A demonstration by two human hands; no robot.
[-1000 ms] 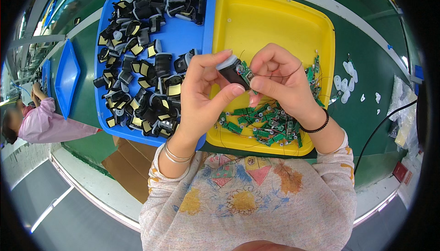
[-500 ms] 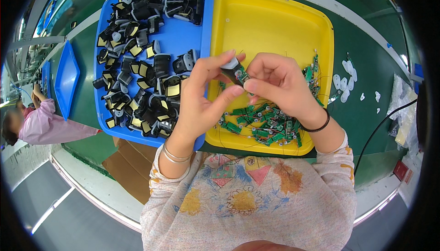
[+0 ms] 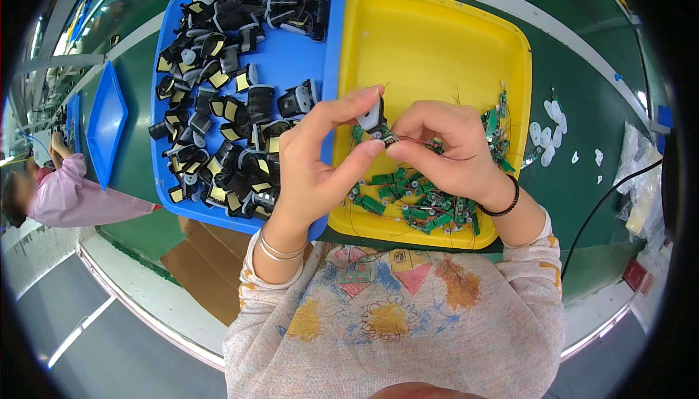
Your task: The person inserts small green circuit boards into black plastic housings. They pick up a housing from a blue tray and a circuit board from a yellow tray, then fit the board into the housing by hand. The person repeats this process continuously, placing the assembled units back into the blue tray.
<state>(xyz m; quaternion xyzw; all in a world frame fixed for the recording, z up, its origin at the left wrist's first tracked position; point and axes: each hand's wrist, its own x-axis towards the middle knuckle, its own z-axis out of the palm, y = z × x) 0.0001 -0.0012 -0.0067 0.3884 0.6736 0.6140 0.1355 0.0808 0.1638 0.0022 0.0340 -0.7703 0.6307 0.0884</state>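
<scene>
My left hand (image 3: pixel 302 159) grips a small black plastic housing with a grey end cap (image 3: pixel 372 116) between thumb and fingers, above the yellow tray (image 3: pixel 429 28). At the housing's lower end sits a small green circuit board (image 3: pixel 384 135). My right hand (image 3: pixel 455 148) is closed in a pinch at the board's outer end, where red and black wires trail past the fingers. How far the board goes into the housing cannot be made out. More green circuit boards (image 3: pixel 437 202) with wires lie heaped in the tray's near and right parts.
On the left, a blue tray (image 3: pixel 291 57) holds many similar black housings (image 3: pixel 258 104). White oval pieces (image 3: pixel 546 137) lie on the green table at right, beside clear plastic bags (image 3: pixel 641 173) and a black cable (image 3: pixel 590 210). A person in pink (image 3: pixel 80 191) works at far left.
The housing has tipped more upright, its grey cap now facing me. My right hand has shifted slightly right and down, and wires now show beside its fingers.
</scene>
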